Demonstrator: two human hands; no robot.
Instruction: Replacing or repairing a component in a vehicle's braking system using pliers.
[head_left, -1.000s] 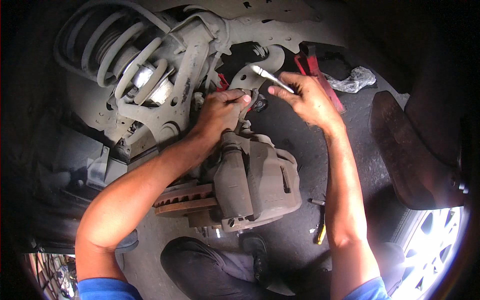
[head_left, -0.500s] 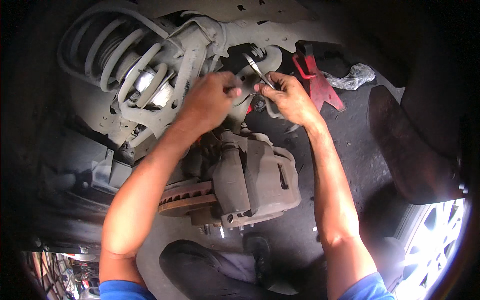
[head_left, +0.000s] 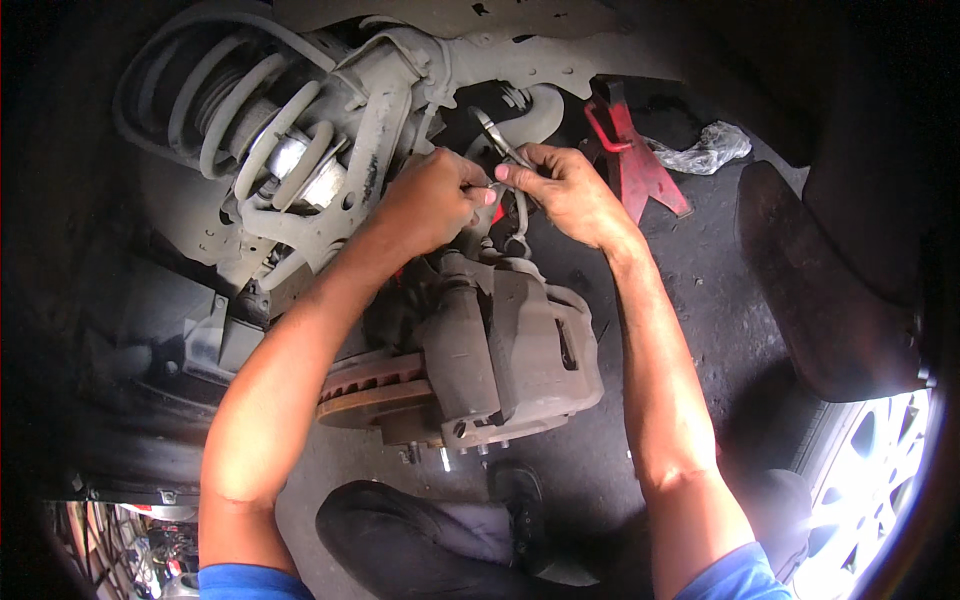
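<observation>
My left hand point(head_left: 435, 195) is closed, pinching at a bent line or bracket point(head_left: 518, 220) above the brake caliper point(head_left: 530, 360); what exactly is between its fingertips is too small to make out. Close beside it on the right, my right hand point(head_left: 565, 190) grips a silver wrench-like tool point(head_left: 490, 130) that points up and left, its thumb almost meeting the left fingertips. Below both hands the dusty caliper sits over a rusty brake disc point(head_left: 365, 395). A coil spring point(head_left: 230, 110) around a strut stands to the upper left, beside a grey suspension arm point(head_left: 380, 130).
A red jack stand point(head_left: 655, 185) stands on the dark floor behind my right hand, next to crumpled clear plastic point(head_left: 710, 150). A dark flap point(head_left: 800, 290) hangs at the right, above an alloy wheel point(head_left: 870, 470). My bent leg point(head_left: 390, 525) lies below the disc.
My right hand has moved left and slightly up with the tool, now beside my left hand. My left hand has shifted slightly up and left from a second ago.
</observation>
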